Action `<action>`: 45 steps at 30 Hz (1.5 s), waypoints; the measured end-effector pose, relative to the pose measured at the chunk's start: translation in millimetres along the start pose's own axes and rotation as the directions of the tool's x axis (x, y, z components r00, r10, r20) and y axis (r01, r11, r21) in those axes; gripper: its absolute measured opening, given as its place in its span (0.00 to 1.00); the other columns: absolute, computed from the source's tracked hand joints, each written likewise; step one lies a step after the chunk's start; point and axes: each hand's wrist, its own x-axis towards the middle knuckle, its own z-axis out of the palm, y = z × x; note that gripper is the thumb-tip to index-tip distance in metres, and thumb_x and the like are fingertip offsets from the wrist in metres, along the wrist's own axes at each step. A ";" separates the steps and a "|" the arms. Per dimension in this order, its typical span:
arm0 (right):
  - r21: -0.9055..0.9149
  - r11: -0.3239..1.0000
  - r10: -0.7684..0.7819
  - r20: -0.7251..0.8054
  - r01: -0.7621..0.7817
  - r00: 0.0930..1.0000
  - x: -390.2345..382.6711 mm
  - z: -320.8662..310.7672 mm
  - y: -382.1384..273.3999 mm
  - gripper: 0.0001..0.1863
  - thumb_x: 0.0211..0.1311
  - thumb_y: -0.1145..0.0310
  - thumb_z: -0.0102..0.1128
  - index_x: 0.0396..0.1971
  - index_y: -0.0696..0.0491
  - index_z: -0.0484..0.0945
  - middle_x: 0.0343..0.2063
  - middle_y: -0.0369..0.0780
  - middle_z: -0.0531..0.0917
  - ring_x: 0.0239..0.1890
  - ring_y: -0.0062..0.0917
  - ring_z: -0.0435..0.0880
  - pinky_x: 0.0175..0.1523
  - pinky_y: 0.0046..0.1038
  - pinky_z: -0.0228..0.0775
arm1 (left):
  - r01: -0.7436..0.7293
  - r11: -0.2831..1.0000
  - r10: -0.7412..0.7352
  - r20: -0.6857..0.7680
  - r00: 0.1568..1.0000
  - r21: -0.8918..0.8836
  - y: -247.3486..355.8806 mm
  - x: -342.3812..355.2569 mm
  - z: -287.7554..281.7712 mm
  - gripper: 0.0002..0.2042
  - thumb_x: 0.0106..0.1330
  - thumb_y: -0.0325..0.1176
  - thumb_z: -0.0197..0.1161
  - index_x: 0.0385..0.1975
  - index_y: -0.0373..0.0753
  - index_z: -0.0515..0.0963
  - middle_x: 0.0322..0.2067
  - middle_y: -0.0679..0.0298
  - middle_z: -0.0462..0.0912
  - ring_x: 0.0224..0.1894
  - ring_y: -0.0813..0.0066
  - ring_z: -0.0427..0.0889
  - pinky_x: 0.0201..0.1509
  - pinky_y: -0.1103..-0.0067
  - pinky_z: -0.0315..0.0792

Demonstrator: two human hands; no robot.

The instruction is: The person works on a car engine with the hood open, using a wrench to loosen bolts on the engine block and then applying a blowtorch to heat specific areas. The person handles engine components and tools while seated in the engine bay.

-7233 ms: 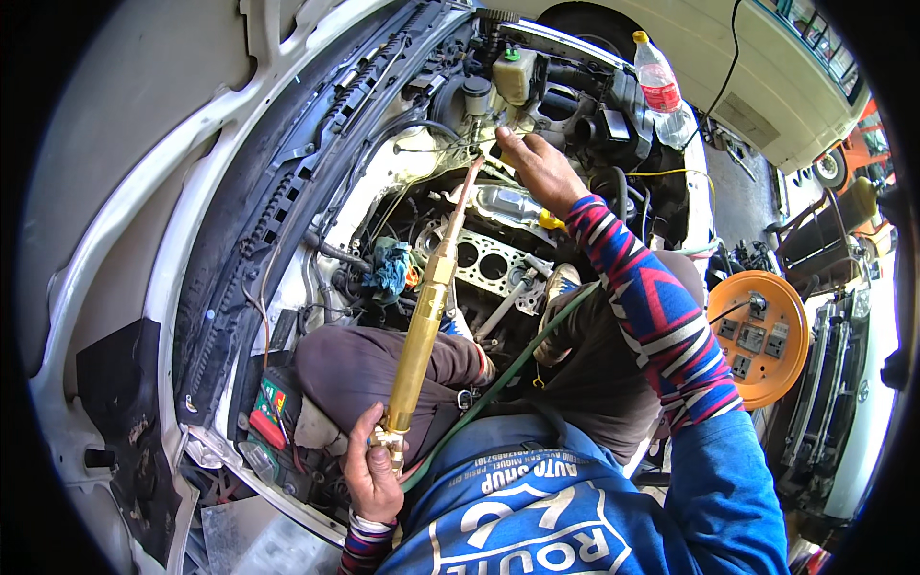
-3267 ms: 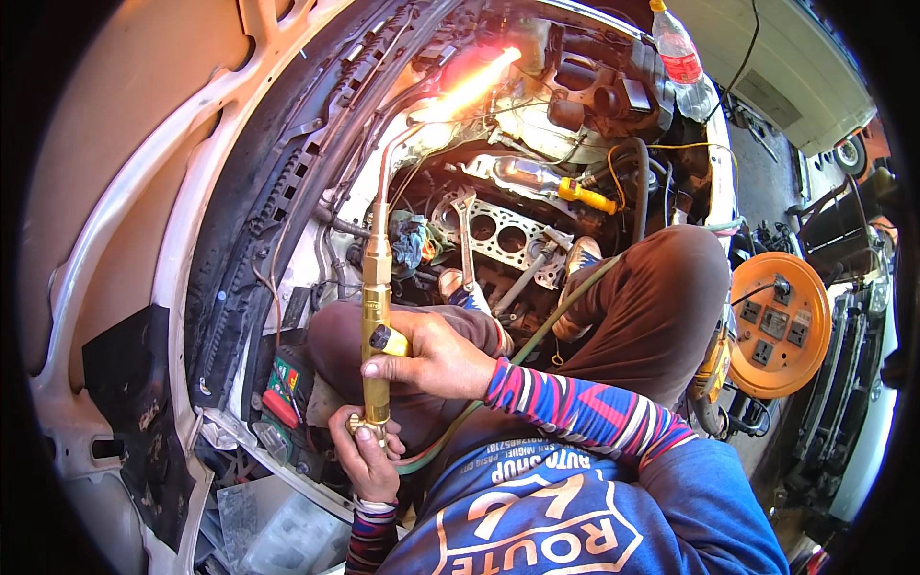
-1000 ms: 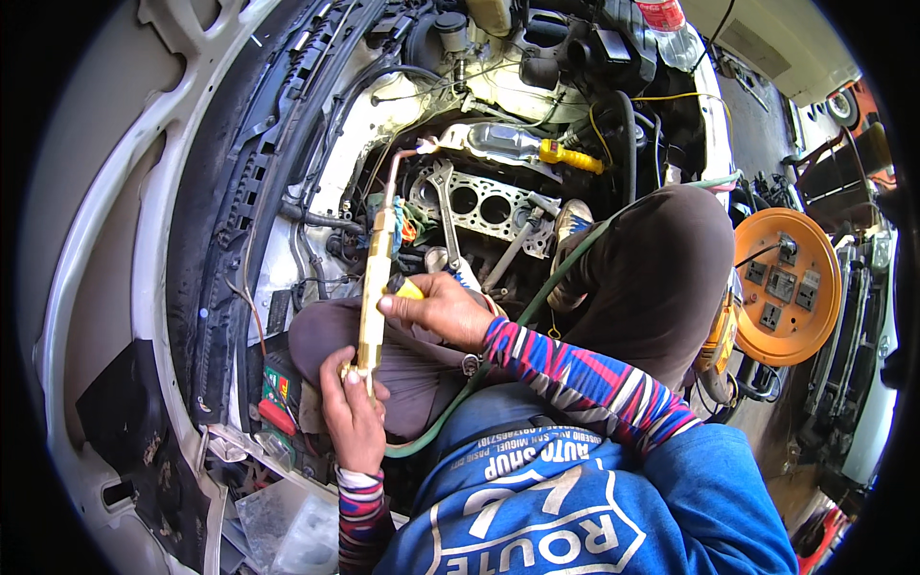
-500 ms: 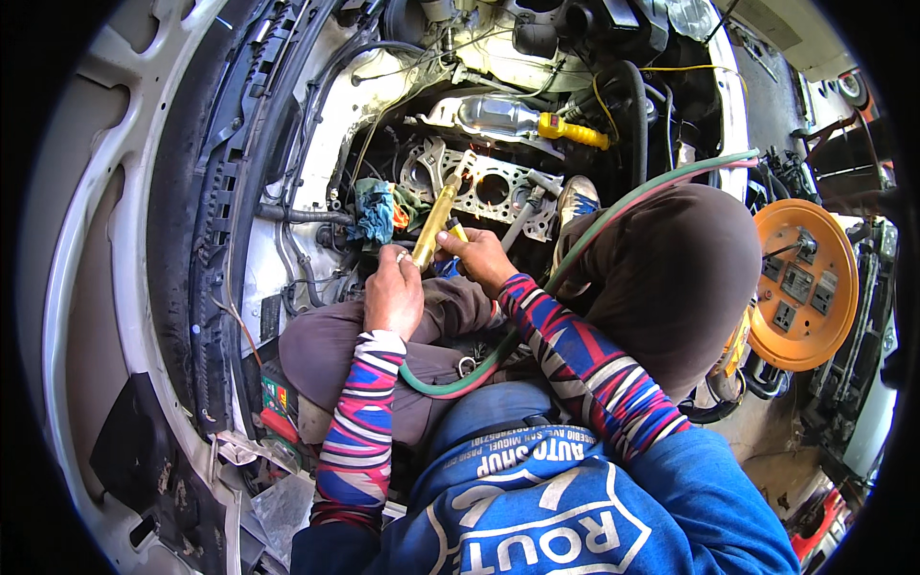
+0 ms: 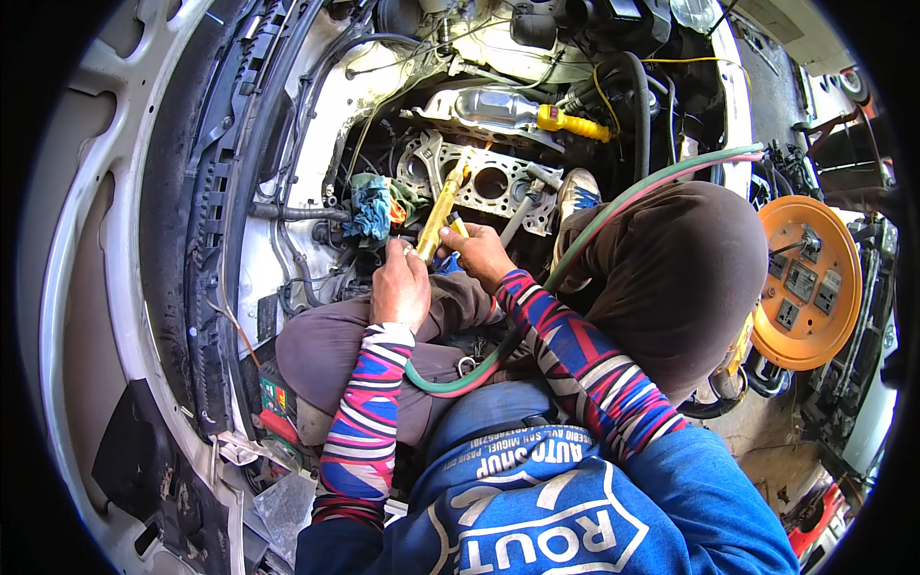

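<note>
A brass gas torch (image 5: pixel 439 218) points away from me over the engine block (image 5: pixel 506 182). My left hand (image 5: pixel 401 290) is closed around its rear end, where the valves are. Close against the torch's right side, my right hand (image 5: pixel 482 257) is closed on a small yellow stick with a black end (image 5: pixel 458 226). An orange glow shows near the torch tip, just above the block's open bores. Paired green and red hoses (image 5: pixel 613 216) pass over my right knee and loop across my lap. A wrench (image 5: pixel 433 158) and a hammer-like tool (image 5: pixel 530 201) lie on the block.
Blue cloth (image 5: pixel 368 206) is bunched left of the torch. Beyond the block lies a work lamp with a yellow handle (image 5: pixel 573 123), its cord trailing right. An orange cord reel (image 5: pixel 832 321) stands by my right knee. Hoses and wiring line the engine bay.
The torch tip shows an orange glow that was not visible before. My left hand has shifted slightly right and the view has moved a little; both grips look the same.
</note>
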 end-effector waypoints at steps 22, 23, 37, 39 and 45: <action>0.045 0.994 0.105 -0.024 -0.104 0.994 -5.2 0.4 1.6 0.14 0.66 0.62 0.64 0.30 0.59 0.82 0.18 0.35 0.81 0.14 0.15 0.68 0.20 0.23 0.55 | -0.025 1.000 0.025 -0.007 1.000 0.012 -3.1 -2.5 3.1 0.12 0.73 0.36 0.47 0.46 0.37 0.72 0.33 0.39 0.82 0.39 0.35 0.80 0.43 0.51 0.72; 0.048 0.994 0.103 -0.022 -0.102 0.994 -5.4 0.5 1.1 0.14 0.66 0.62 0.64 0.30 0.59 0.82 0.18 0.35 0.81 0.14 0.15 0.68 0.20 0.22 0.54 | -0.023 1.000 0.023 -0.007 1.000 0.012 -3.2 -2.4 3.4 0.12 0.73 0.36 0.47 0.46 0.37 0.72 0.33 0.39 0.82 0.39 0.35 0.80 0.43 0.51 0.72; 0.047 0.991 0.122 0.008 -0.123 0.992 -5.3 5.8 -0.1 0.13 0.67 0.59 0.63 0.31 0.54 0.80 0.17 0.32 0.79 0.11 0.12 0.61 0.16 0.19 0.46 | -0.016 0.999 0.014 -0.061 0.998 -0.040 -6.8 -2.8 5.0 0.11 0.74 0.36 0.47 0.45 0.37 0.72 0.32 0.39 0.82 0.39 0.34 0.80 0.42 0.51 0.71; 0.043 0.990 0.135 0.002 -0.135 0.991 -5.9 6.0 -0.4 0.13 0.67 0.59 0.63 0.30 0.54 0.80 0.17 0.32 0.78 0.11 0.12 0.61 0.15 0.19 0.45 | -0.049 0.998 0.047 -0.063 0.997 -0.025 -8.0 -2.1 4.0 0.11 0.73 0.35 0.47 0.45 0.36 0.71 0.32 0.37 0.82 0.38 0.34 0.80 0.42 0.49 0.72; 0.030 0.988 0.150 -0.008 -0.150 0.989 -6.5 4.5 1.1 0.13 0.66 0.59 0.63 0.30 0.53 0.79 0.16 0.32 0.78 0.11 0.12 0.61 0.15 0.20 0.45 | -0.057 0.998 0.057 -0.028 0.998 0.010 -8.8 -1.6 5.2 0.11 0.73 0.35 0.47 0.46 0.36 0.71 0.32 0.36 0.82 0.38 0.33 0.80 0.41 0.49 0.73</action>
